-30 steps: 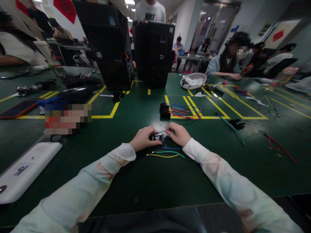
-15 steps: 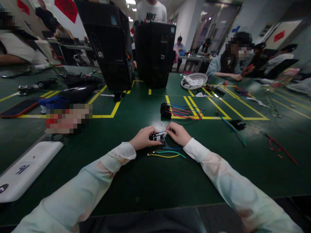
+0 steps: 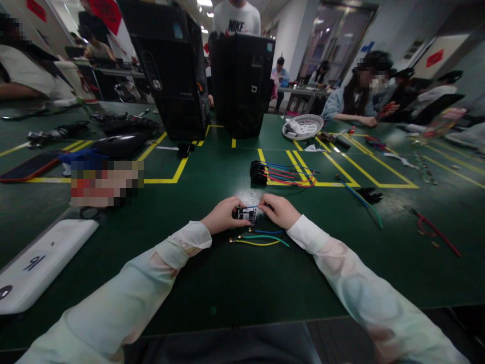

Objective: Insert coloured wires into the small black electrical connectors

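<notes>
My left hand (image 3: 223, 215) is closed around the left side of a small black plastic frame (image 3: 248, 216) with a pale middle, held over the green table. A short blue wire (image 3: 251, 207) runs along the frame's far edge. My right hand (image 3: 279, 210) pinches this wire's right end between thumb and fingertips. Just below the frame lie three loose wires with metal terminals: a blue wire (image 3: 267, 231), a green wire (image 3: 265, 237) and a yellow wire (image 3: 253, 242). Which part of the frame the wire meets is too small to tell.
Beyond my hands lies a black connector bundle (image 3: 259, 173) with red and blue wires. Two black computer towers (image 3: 242, 86) stand at the back. A white basket (image 3: 303, 126) and a blue-green wire pair (image 3: 361, 196) are rightward; a white case (image 3: 47, 263) is left. People sit around.
The frame has tilted slightly and shifted a little left in my left hand. My right hand has moved slightly down, still pinching the blue wire.
</notes>
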`<act>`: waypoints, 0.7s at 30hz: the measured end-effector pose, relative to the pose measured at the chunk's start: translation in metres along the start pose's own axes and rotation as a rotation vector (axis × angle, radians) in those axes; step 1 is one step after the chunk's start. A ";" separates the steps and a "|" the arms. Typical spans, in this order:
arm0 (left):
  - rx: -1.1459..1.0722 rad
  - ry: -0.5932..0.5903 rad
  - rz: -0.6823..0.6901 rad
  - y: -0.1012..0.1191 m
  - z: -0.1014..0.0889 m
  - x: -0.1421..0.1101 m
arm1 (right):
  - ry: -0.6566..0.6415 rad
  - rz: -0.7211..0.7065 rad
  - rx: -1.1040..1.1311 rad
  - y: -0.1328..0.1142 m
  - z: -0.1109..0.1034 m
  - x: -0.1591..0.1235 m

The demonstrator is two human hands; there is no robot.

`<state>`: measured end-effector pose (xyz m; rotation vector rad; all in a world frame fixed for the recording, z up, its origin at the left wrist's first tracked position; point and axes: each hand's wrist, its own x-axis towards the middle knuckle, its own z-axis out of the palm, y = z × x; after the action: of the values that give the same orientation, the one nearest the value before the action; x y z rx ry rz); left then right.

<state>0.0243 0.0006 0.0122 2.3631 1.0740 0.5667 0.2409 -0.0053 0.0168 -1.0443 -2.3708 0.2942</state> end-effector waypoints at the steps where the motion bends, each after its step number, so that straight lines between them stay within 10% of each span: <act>1: 0.001 -0.001 -0.004 0.000 0.000 0.000 | -0.035 -0.006 0.004 0.000 0.000 0.000; 21: 0.019 0.010 0.007 -0.002 0.001 0.001 | 0.021 0.096 -0.030 -0.003 -0.001 -0.001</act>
<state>0.0241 0.0019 0.0100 2.3840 1.0802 0.5742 0.2403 -0.0082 0.0188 -1.1714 -2.3170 0.2814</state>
